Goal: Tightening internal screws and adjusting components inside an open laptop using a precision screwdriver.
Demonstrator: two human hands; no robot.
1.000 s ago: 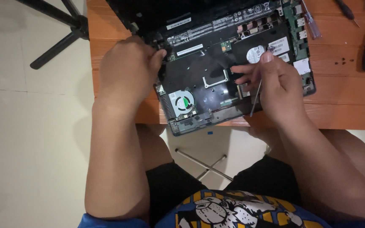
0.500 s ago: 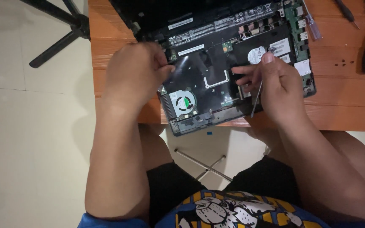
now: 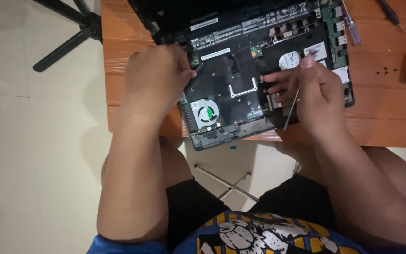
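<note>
Pinched in my right hand [image 3: 318, 94] is a thin metal tool [image 3: 291, 109], angled down so its tip meets the laptop's [image 3: 240, 89] near edge. My left hand [image 3: 156, 77] curls closed over the laptop's left side by the fan [image 3: 206, 113], apparently bracing it; I cannot tell whether it grips anything. The opened laptop overhangs the wooden table [image 3: 381, 127], above a pale tiled floor [image 3: 34, 155], with screwdrivers [image 3: 352, 29] beside it.
</note>
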